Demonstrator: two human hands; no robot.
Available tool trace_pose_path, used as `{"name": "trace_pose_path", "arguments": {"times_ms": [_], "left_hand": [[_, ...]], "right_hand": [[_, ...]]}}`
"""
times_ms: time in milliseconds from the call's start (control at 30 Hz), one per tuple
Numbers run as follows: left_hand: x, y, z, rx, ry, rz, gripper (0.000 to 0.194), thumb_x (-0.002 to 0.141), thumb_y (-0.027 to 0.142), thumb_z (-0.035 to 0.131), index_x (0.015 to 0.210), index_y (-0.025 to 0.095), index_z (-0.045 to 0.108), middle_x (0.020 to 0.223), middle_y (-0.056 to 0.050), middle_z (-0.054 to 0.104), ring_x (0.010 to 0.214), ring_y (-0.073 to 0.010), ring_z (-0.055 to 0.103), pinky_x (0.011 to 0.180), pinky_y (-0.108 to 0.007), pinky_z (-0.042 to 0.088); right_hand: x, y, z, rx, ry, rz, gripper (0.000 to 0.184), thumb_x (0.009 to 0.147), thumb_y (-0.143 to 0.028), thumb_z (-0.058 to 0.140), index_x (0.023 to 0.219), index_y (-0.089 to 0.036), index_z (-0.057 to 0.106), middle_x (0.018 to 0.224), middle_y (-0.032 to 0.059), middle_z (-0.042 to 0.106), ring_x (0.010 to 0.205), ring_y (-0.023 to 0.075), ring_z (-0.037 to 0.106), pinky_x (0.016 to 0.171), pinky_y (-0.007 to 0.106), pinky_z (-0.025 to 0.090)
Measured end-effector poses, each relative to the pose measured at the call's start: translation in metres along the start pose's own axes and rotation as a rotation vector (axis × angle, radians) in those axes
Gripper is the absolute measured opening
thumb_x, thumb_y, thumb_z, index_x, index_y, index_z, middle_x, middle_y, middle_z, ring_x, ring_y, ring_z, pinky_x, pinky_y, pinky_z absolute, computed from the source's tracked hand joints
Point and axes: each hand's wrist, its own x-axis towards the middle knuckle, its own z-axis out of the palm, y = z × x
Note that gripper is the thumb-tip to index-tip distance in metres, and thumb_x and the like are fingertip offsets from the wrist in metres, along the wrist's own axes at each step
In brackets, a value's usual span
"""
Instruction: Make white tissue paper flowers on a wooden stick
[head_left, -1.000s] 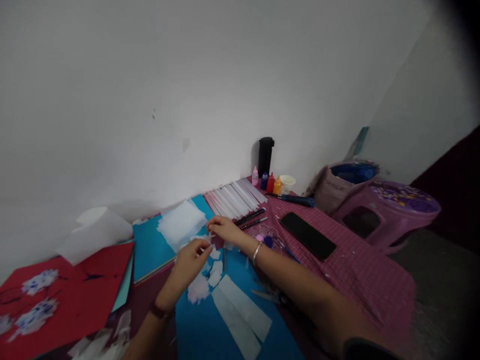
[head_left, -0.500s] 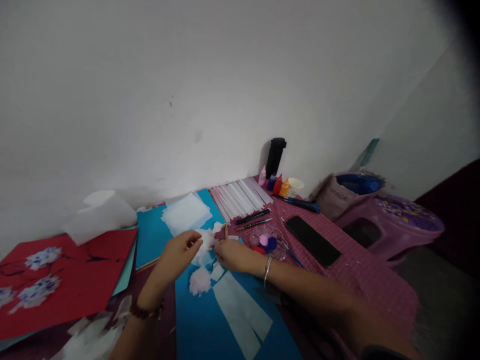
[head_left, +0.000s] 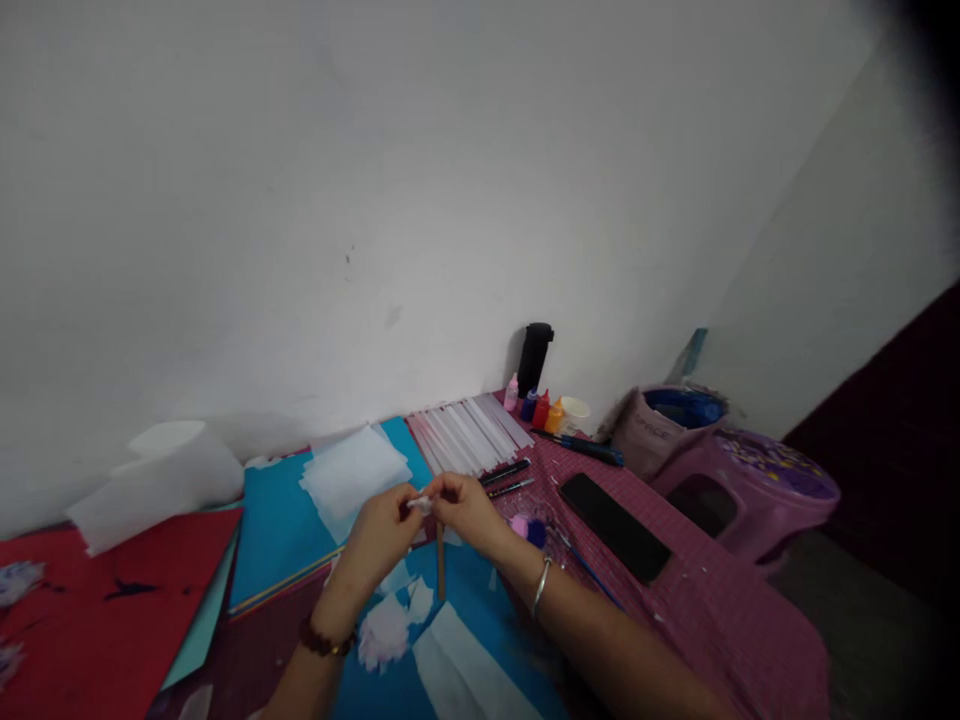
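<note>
My left hand and my right hand meet above the blue sheet, fingertips pinched together on a small crumpled piece of white tissue paper. A thin wooden stick extends below my right hand; whether it is held or lies on the sheet, I cannot tell. Nearer to me, a pale pink ruffled paper flower rests on the blue sheet. Beside it lie torn white paper scraps and pale cut paper strips.
White sheets and paper strips lie along the wall. Paint bottles, a black bottle and a phone are on the right. Left is a red sheet; a pink stool stands beyond the table.
Both hands have lifted off the blue sheet and come together, with the small tissue piece between the fingertips. The view has tilted upward and turned right.
</note>
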Motion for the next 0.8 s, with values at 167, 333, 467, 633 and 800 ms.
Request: {"name": "trace_pose_path", "arguments": {"times_ms": [167, 333, 467, 633, 800], "left_hand": [[-0.001, -0.003, -0.012, -0.271, -0.125, -0.043, 0.016, 0.070, 0.022, 0.047, 0.071, 0.018, 0.062, 0.061, 0.001, 0.060, 0.059, -0.0163, 0.055, 0.055, -0.025, 0.040], [-0.003, -0.005, -0.020, -0.383, -0.203, -0.129, 0.032, 0.069, 0.026, 0.057, 0.099, 0.016, 0.065, 0.067, -0.001, 0.064, 0.061, -0.0176, 0.058, 0.056, -0.026, 0.043], [-0.001, -0.009, -0.016, -0.369, -0.188, -0.122, 0.015, 0.070, 0.029, 0.058, 0.074, 0.017, 0.065, 0.064, 0.000, 0.063, 0.059, -0.0162, 0.056, 0.056, -0.026, 0.041], [0.001, -0.019, -0.019, -0.325, -0.067, -0.174, 0.016, 0.071, 0.032, 0.057, 0.062, 0.019, 0.058, 0.055, 0.003, 0.056, 0.054, -0.0146, 0.050, 0.052, -0.024, 0.037], [0.002, -0.020, -0.024, -0.314, -0.034, -0.199, 0.018, 0.069, 0.035, 0.059, 0.061, 0.019, 0.057, 0.056, 0.002, 0.057, 0.055, -0.0149, 0.050, 0.052, -0.024, 0.037]], "right_hand": [[-0.002, -0.005, 0.002, 0.210, 0.096, 0.091, 0.014, 0.061, -0.017, 0.057, 0.075, -0.017, 0.058, 0.055, -0.0064, 0.049, 0.047, 0.0078, 0.044, 0.046, 0.020, 0.035], [-0.001, -0.002, 0.000, 0.298, 0.121, 0.121, 0.019, 0.061, -0.018, 0.058, 0.080, -0.017, 0.057, 0.049, -0.0084, 0.046, 0.040, 0.0078, 0.043, 0.043, 0.021, 0.034], [0.002, 0.001, -0.002, 0.165, 0.101, 0.092, 0.016, 0.065, -0.017, 0.054, 0.081, -0.017, 0.056, 0.052, -0.0078, 0.045, 0.043, 0.0080, 0.042, 0.045, 0.021, 0.035], [0.011, 0.004, -0.019, -0.212, 0.073, 0.056, 0.022, 0.067, -0.011, 0.055, 0.088, -0.018, 0.058, 0.067, -0.0035, 0.050, 0.059, 0.0117, 0.048, 0.060, 0.025, 0.038], [-0.001, 0.006, -0.038, -0.937, -0.172, -0.124, 0.018, 0.073, -0.011, 0.052, 0.087, -0.018, 0.061, 0.090, 0.0061, 0.057, 0.083, 0.0177, 0.053, 0.076, 0.028, 0.036]]}}
